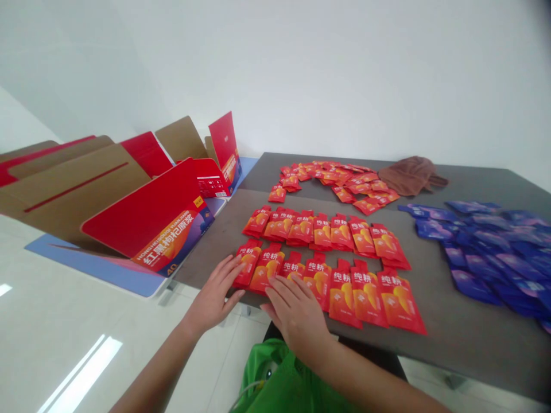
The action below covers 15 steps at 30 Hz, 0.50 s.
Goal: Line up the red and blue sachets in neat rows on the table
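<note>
My left hand (216,293) reaches in at the near left, fingers stretched out against the side of the leftmost red pouch (248,261) in the front row. My right hand (298,312) lies with its fingers extended over the lower part of another red pouch (293,265) in that row, hiding part of it. Neither hand grips anything. Orange fruit and white lettering are printed on the pouches. Behind the front row stands a second row of small stacks of the same red pouches (341,230).
A loose pile of red pouches (361,182) lies farther back on the dark table (224,226), beside a brown cloth (411,175). Purple-blue pouches (491,244) are heaped at the right. Open red cardboard boxes (150,229) stand at the left, beyond the table's edge.
</note>
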Each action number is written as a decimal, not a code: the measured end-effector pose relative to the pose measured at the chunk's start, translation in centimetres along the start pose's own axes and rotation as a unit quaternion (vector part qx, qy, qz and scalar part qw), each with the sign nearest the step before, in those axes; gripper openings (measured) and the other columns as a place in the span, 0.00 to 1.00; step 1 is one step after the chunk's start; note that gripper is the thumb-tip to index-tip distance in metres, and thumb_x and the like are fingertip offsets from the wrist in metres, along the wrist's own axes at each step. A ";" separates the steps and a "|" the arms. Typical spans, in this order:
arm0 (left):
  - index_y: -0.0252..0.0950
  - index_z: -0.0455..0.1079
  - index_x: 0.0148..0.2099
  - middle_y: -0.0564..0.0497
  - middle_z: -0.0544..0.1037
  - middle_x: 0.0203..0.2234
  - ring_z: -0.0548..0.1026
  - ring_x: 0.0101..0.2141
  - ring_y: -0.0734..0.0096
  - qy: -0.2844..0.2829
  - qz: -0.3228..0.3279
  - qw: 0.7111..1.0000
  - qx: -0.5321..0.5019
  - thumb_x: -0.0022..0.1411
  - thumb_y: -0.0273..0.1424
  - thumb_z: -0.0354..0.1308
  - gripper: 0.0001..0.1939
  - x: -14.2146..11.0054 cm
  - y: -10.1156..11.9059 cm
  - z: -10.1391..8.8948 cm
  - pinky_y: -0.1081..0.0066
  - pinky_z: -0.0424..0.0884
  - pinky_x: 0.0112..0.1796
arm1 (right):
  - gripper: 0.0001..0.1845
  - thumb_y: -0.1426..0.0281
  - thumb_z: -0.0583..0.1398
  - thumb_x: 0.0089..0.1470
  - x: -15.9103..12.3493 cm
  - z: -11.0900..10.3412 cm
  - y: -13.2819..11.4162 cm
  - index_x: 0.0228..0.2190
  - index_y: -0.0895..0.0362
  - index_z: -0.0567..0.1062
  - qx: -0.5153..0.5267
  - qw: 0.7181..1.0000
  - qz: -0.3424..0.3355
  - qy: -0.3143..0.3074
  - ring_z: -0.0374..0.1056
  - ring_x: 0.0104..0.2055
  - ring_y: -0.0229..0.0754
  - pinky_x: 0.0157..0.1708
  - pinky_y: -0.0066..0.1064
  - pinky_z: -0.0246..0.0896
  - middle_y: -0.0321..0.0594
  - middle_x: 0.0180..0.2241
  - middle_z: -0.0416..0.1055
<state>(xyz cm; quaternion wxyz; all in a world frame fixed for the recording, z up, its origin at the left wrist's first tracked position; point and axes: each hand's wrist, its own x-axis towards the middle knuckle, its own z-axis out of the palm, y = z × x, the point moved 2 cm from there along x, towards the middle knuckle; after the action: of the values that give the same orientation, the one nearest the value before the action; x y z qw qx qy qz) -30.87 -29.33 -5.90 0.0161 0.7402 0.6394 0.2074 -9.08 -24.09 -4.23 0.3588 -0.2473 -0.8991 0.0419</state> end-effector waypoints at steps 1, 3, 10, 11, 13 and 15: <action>0.38 0.56 0.65 0.42 0.61 0.64 0.53 0.65 0.55 0.011 -0.002 1.000 0.002 0.67 0.37 0.52 0.26 0.0 0.0 -0.2 0.52 0.57 0.62 | 0.10 0.68 0.58 0.62 -0.4 -0.9 0.6 0.43 0.57 0.76 0.007 1.000 0.007 0.006 0.71 0.49 0.43 0.57 0.41 0.60 0.43 0.45 0.78; 0.40 0.55 0.66 0.43 0.61 0.64 0.55 0.65 0.56 0.039 -0.013 0.999 0.003 0.68 0.35 0.51 0.26 0.3 0.0 -0.9 0.52 0.57 0.62 | 0.10 0.67 0.57 0.62 -1.4 -2.7 2.4 0.42 0.56 0.76 0.008 1.000 0.026 0.016 0.73 0.47 0.43 0.55 0.41 0.63 0.42 0.45 0.78; 0.43 0.55 0.66 0.45 0.65 0.61 0.71 0.55 0.62 0.131 -0.107 0.978 -0.120 0.66 0.35 0.52 0.27 7.3 -1.1 -3.5 0.59 0.65 0.57 | 0.19 0.58 0.53 0.64 -7.2 -9.6 12.1 0.42 0.56 0.77 -0.131 0.977 0.163 0.034 0.74 0.46 0.48 0.49 0.44 0.68 0.44 0.44 0.78; 0.42 0.55 0.66 0.44 0.66 0.60 0.73 0.52 0.63 0.131 -0.126 0.972 -0.151 0.66 0.35 0.53 0.28 9.4 -1.6 -3.6 0.60 0.66 0.55 | 0.21 0.56 0.51 0.64 -8.3 -10.6 13.3 0.42 0.55 0.77 -0.159 0.968 0.190 0.037 0.74 0.46 0.49 0.49 0.44 0.68 0.44 0.44 0.78; 0.38 0.57 0.65 0.43 0.68 0.58 0.75 0.48 0.65 0.122 -0.175 0.952 -0.219 0.64 0.31 0.55 0.28 14.0 -2.6 -3.4 0.62 0.69 0.53 | 0.25 0.52 0.48 0.63 -10.8 -12.3 15.4 0.42 0.55 0.76 -0.197 0.949 0.243 0.039 0.74 0.45 0.50 0.48 0.44 0.69 0.44 0.44 0.78; 0.36 0.62 0.61 0.44 0.72 0.53 0.75 0.47 0.65 0.108 -0.267 0.924 -0.252 0.62 0.28 0.58 0.25 18.7 -3.6 -2.9 0.62 0.69 0.52 | 0.29 0.48 0.47 0.62 -13.5 -13.5 17.0 0.44 0.56 0.75 -0.220 0.932 0.286 0.044 0.74 0.46 0.51 0.48 0.44 0.69 0.45 0.44 0.77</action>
<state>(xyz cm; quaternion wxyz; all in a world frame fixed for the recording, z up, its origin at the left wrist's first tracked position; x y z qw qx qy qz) -33.39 -11.51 1.06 0.1881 0.4865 0.7381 0.4280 15.29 -17.04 -6.99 0.3078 -0.5680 -0.7604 -0.0669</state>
